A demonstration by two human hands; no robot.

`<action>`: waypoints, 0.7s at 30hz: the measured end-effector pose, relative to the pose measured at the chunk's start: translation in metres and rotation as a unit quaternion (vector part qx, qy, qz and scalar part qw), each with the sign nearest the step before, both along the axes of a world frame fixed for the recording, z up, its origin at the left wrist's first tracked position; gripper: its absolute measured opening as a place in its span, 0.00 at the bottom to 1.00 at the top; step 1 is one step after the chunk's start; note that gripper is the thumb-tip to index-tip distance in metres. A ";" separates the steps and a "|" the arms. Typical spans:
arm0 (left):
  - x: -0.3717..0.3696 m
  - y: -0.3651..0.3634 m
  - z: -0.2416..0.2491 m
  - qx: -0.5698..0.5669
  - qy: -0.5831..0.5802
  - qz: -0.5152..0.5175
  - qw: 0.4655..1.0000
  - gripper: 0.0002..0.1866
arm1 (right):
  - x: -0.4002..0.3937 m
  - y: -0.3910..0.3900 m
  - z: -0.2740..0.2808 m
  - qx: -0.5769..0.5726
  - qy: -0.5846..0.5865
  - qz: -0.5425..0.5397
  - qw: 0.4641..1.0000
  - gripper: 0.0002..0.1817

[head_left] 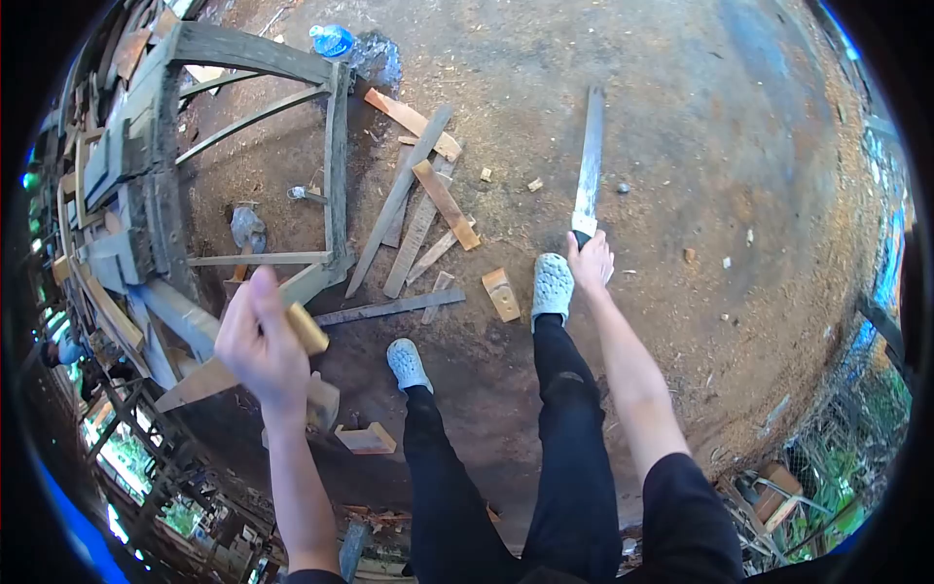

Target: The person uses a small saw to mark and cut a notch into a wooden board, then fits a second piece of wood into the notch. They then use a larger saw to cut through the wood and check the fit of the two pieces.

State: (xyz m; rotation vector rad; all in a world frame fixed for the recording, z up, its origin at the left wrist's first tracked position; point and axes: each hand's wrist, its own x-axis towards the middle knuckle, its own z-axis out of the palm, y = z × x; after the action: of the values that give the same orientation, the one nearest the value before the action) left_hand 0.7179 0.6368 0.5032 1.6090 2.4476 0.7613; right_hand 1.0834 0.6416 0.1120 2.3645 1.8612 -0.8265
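Observation:
My right hand [592, 261] is closed around the dark handle of a hand saw [591, 161]. The saw's long blade points away from me, low over the dirt floor, and its far end looks darker. Over on the left, my left hand [259, 341] is raised above the wooden bench frame, fingers curled and thumb up, slightly blurred. A short pale wood block [308, 329] sticks out from the right side of that fist; its other end is hidden by the fingers. Just below the hand, a wider board [199, 384] slants down to the left.
A weathered wooden frame [337, 165] stands at left. Loose wood strips [416, 190] lie across the floor, with a small notched block [501, 294] near my shoes [553, 285]. A bottle with a blue label [332, 41] lies at the top. Sawdust covers the ground at right.

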 end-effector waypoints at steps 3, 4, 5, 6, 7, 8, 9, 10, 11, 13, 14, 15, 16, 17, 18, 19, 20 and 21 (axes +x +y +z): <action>0.004 -0.012 0.004 0.012 0.024 0.039 0.999 0.25 | -0.015 0.013 -0.063 -0.013 -0.049 0.057 0.997 0.32; 0.003 -0.014 0.004 0.004 0.025 0.061 0.998 0.24 | -0.025 0.018 -0.072 -0.036 -0.074 0.059 0.995 0.33; 0.004 -0.014 0.003 -0.001 0.029 0.069 0.997 0.24 | -0.040 0.021 -0.080 -0.040 -0.071 0.067 0.994 0.33; 0.008 -0.015 0.002 0.028 0.013 0.101 0.994 0.23 | -0.066 0.025 -0.076 0.026 -0.111 0.105 0.988 0.32; 0.010 -0.014 0.001 0.058 -0.004 0.133 0.989 0.21 | -0.091 0.026 -0.074 0.094 -0.149 0.141 0.974 0.31; 0.010 -0.013 -0.001 0.089 0.006 0.122 0.988 0.18 | -0.115 0.031 -0.080 0.048 -0.055 0.182 0.981 0.33; 0.010 -0.014 -0.002 0.086 0.011 0.131 0.988 0.18 | -0.139 0.032 -0.085 0.000 0.039 0.221 0.975 0.34; 0.010 -0.016 -0.001 0.099 0.000 0.125 0.987 0.18 | -0.172 0.030 -0.081 -0.037 0.060 0.218 0.973 0.35; 0.010 -0.016 0.000 0.114 -0.011 0.117 0.987 0.19 | -0.200 0.030 -0.077 -0.072 0.080 0.213 0.971 0.35; 0.011 -0.012 -0.001 0.110 0.013 0.117 0.987 0.17 | -0.234 0.030 -0.084 -0.128 0.073 0.232 0.962 0.34; 0.011 -0.008 -0.004 0.139 0.053 0.111 0.983 0.16 | -0.250 0.029 -0.087 -0.185 0.055 0.245 0.950 0.34; 0.010 -0.003 -0.008 0.168 0.092 0.105 0.976 0.15 | -0.258 0.033 -0.096 -0.181 0.061 0.251 0.949 0.34; 0.008 0.000 -0.011 0.201 0.103 0.125 0.966 0.12 | -0.256 0.038 -0.103 -0.229 0.115 0.195 0.947 0.33; 0.007 -0.006 -0.007 0.200 0.101 0.129 0.966 0.12 | -0.252 0.039 -0.099 -0.277 0.163 0.135 0.937 0.33; 0.008 -0.011 -0.002 0.123 0.154 0.140 0.970 0.13 | -0.245 0.035 -0.092 -0.180 0.212 0.139 0.950 0.28; 0.010 -0.017 0.004 0.049 0.201 0.151 0.966 0.14 | -0.237 0.037 -0.074 -0.178 0.203 0.146 0.952 0.28; 0.014 -0.026 0.011 0.000 0.100 0.168 0.981 0.12 | -0.232 0.044 -0.054 -0.230 0.380 0.076 0.893 0.24; 0.018 -0.027 0.013 -0.015 0.033 0.198 0.979 0.14 | -0.229 0.052 -0.028 -0.275 0.540 0.005 0.795 0.20</action>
State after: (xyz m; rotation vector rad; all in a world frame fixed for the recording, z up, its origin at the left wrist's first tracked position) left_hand 0.7355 0.6096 0.5162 1.1622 2.8544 0.7215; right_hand 0.8544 0.6934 0.0839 1.5269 1.3850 -2.6409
